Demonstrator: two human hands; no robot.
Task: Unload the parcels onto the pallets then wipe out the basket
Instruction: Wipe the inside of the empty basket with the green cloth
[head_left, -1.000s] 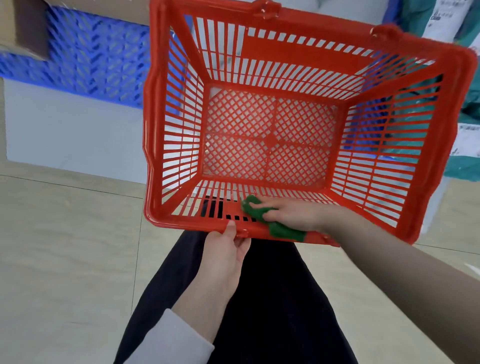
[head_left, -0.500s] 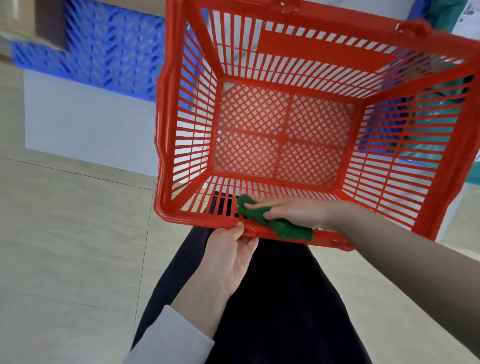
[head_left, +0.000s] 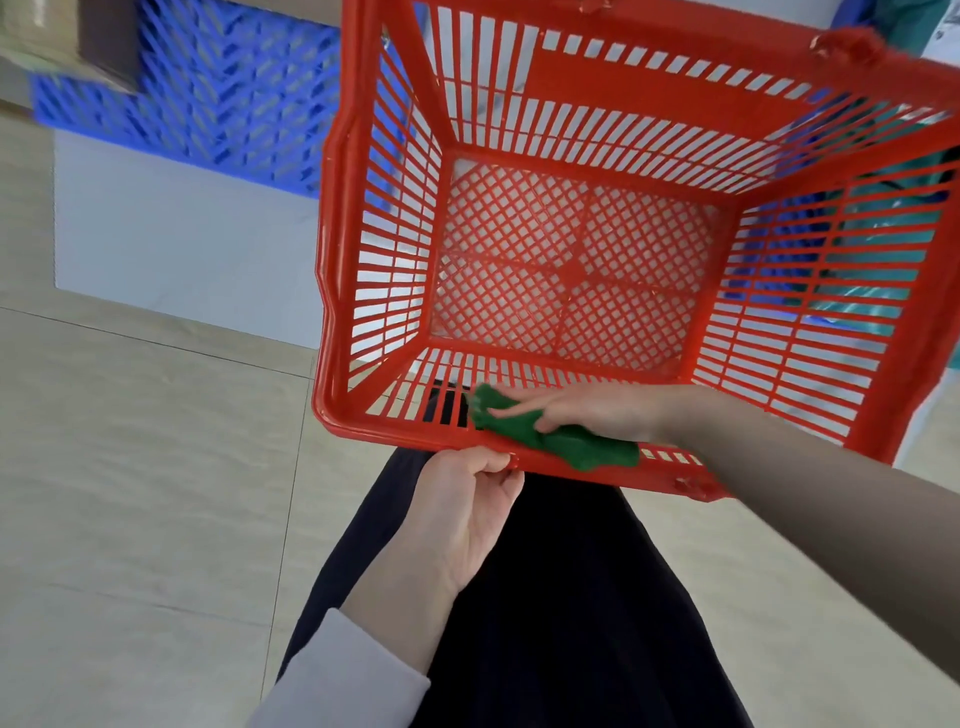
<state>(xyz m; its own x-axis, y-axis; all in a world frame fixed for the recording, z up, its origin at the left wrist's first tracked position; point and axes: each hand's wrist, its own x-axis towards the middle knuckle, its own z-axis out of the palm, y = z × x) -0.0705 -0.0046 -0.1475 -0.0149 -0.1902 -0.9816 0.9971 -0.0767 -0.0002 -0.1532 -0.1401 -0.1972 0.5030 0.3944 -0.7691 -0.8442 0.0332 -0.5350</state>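
An empty red plastic basket (head_left: 571, 78) fills the upper middle of the head view, its slatted walls and mesh floor bare. My left hand (head_left: 467, 499) grips the basket's near rim from below, thumb on the edge. My right hand (head_left: 587, 415) reaches over that same near wall and presses a crumpled green cloth (head_left: 561, 441) against its inner side and rim. A blue plastic pallet (head_left: 208, 98) lies at the upper left with a brown cardboard parcel (head_left: 62, 41) on its corner. Green-wrapped parcels (head_left: 909, 26) show at the upper right, partly hidden behind the basket.
A white sheet (head_left: 171, 244) lies on the floor under the pallet. Beige floor tiles (head_left: 130, 467) spread to the left and lower right. My dark-clothed legs (head_left: 545, 623) are directly below the basket.
The view has shifted so the basket sits further right and lower. My right hand with the green cloth stays on the near wall, and my left hand keeps its hold on the rim.
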